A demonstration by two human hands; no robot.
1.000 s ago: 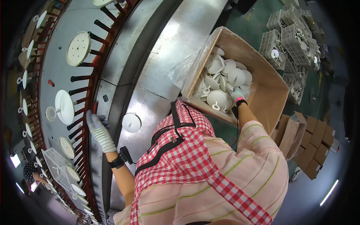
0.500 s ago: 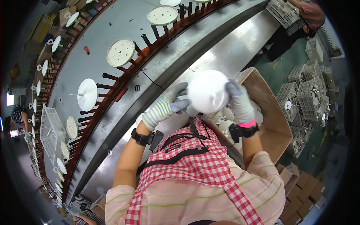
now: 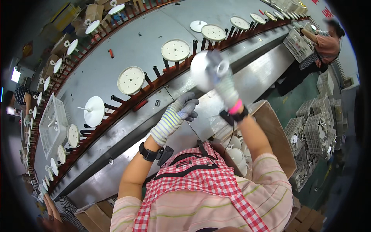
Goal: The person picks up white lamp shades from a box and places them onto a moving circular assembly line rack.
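My right hand (image 3: 227,88), in a striped grey-palmed glove and smeared by motion, grips a white round disc (image 3: 200,72) with a ring-shaped handle on it. It holds the disc up beside the row of dark pegs (image 3: 156,71) on the curved conveyor rail. My left hand (image 3: 176,116), gloved alike, is over the metal bench with nothing in it; its fingers stretch out to the right. Cream perforated discs (image 3: 175,50) sit along the rail ahead. Below my right forearm, white domed parts (image 3: 236,155) lie in a plastic-lined cardboard box (image 3: 272,125).
A steel bench (image 3: 251,75) runs along the conveyor. A white crate (image 3: 52,121) stands inside the conveyor loop at left. Stacked crates (image 3: 319,127) of white parts are on the green floor at right. One co-worker (image 3: 328,48) works at the far right, others at left.
My right hand has carried the white disc up and away from my left hand, toward the rail. My left hand has let go of it. The view has shifted, showing more of the far rail.
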